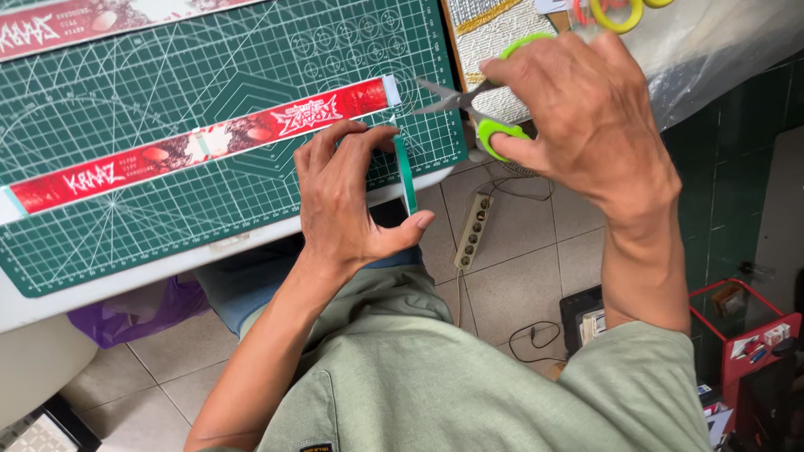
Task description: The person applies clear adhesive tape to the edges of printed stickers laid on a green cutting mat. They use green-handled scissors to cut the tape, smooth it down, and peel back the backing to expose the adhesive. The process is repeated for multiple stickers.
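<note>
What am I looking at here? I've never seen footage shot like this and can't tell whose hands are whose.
There is one picture, taken by a camera worn on a person's head and looking down, so both hands belong to the wearer. You also see their green shirt and the tiled floor below.

The right hand holds a pair of scissors with green handles, blades open and pointing left. The left hand pinches a thin teal strip at the edge of the table.

On the table lies a green cutting mat with a printed grid. Across it runs a long red printed strip; part of a second one shows at the top. On the floor lies a power strip.
</note>
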A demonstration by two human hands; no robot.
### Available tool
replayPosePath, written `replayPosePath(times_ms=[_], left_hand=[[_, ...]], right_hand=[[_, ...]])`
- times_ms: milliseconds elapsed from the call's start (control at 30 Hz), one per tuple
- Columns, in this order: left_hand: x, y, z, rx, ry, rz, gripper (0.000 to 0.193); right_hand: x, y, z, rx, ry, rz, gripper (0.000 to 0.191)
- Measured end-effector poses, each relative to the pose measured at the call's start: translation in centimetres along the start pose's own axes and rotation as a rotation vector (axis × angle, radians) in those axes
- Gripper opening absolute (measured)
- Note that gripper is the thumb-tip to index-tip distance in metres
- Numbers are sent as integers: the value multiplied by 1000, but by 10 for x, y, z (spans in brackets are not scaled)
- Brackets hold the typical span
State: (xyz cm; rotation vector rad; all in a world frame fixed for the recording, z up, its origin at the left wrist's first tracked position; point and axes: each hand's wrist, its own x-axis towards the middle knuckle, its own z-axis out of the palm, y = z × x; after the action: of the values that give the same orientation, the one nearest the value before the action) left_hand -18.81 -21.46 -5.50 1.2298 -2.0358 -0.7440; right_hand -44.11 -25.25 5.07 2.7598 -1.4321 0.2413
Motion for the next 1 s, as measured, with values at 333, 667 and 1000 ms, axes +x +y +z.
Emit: replayPosePath(times_ms=[333,667,1000], left_hand=[[1,0,2,6,27,3,81],[0,-1,5,25,23,7,83],[-6,-6,6,-59,98,23,83]], right_hand=[[-1,-7,16,-335,28,-164,18],[2,-7,24,-404,73,-219,17],[-8,-8,5,-222,3,-82,27]])
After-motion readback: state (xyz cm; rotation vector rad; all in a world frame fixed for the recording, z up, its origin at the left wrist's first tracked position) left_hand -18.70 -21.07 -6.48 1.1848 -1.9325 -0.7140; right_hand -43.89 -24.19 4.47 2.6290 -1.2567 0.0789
